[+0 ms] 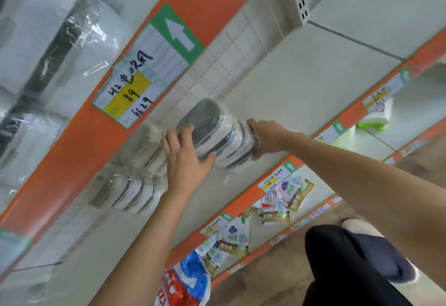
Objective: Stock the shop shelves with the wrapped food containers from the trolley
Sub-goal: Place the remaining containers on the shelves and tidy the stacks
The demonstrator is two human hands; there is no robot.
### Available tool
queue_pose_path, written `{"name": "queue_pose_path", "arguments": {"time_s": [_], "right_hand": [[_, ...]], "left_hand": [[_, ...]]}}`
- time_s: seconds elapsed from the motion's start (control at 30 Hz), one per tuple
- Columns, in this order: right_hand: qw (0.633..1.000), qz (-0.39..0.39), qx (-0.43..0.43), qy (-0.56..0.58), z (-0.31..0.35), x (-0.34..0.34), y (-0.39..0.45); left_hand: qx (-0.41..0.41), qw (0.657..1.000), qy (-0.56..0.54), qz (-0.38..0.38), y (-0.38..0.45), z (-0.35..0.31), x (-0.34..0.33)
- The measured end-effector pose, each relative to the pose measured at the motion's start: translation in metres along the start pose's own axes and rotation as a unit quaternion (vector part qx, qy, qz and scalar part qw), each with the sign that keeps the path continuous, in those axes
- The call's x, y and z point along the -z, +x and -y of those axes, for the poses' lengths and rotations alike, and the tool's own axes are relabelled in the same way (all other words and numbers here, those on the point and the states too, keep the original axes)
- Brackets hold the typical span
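A clear-wrapped pack of white food containers with grey lids stands on the pale shelf, held between both hands. My left hand grips its near left side, thumb curled under the pack. At the pack's right end, my right hand clasps it with fingers wrapped round the edge. More wrapped container packs sit on the same shelf to the left, touching the held one. The view is strongly tilted.
An orange shelf edge with a handwritten price label runs above the packs, with wrapped goods on the shelf over it. Lower shelves carry hanging sachets and a green-white box. My dark-trousered leg is at the lower right.
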State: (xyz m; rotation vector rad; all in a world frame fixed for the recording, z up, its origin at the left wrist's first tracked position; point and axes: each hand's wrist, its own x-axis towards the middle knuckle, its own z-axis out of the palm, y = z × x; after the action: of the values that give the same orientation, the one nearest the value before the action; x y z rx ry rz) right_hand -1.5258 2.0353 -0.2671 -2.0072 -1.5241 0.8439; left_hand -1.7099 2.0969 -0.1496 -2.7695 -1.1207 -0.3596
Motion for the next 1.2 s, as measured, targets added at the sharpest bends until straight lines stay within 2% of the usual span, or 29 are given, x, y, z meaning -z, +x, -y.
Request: {"name": "queue_pose_path", "arguments": {"time_s": [0.13,0.23,0.3,0.53,0.87,1.07,1.2], "right_hand": [[0.998,0.032,-0.041,-0.034,0.000,0.011,-0.046],[0.996,0.057,-0.070,0.011,0.001,0.024,-0.065],[0.994,0.068,-0.078,0.033,0.003,0.035,-0.072],[0.991,0.005,0.004,0.134,0.037,0.052,-0.068],[0.983,-0.033,0.007,0.181,0.054,0.047,-0.072],[0.982,-0.061,0.013,0.179,0.057,0.048,-0.092],[0.993,-0.066,-0.001,0.098,0.062,0.049,-0.121]], "left_hand": [[-0.024,0.993,-0.108,0.026,-0.016,-0.024,0.014],[-0.005,0.974,-0.198,0.113,-0.017,-0.032,0.025],[-0.007,0.967,-0.218,0.134,-0.012,-0.029,0.029],[0.036,0.959,-0.237,0.149,0.000,-0.020,0.030],[0.062,0.966,-0.226,0.106,-0.019,-0.020,0.035],[0.085,0.973,-0.191,0.099,-0.049,-0.016,0.047],[0.088,0.974,-0.180,0.102,-0.076,-0.022,0.063]]}}
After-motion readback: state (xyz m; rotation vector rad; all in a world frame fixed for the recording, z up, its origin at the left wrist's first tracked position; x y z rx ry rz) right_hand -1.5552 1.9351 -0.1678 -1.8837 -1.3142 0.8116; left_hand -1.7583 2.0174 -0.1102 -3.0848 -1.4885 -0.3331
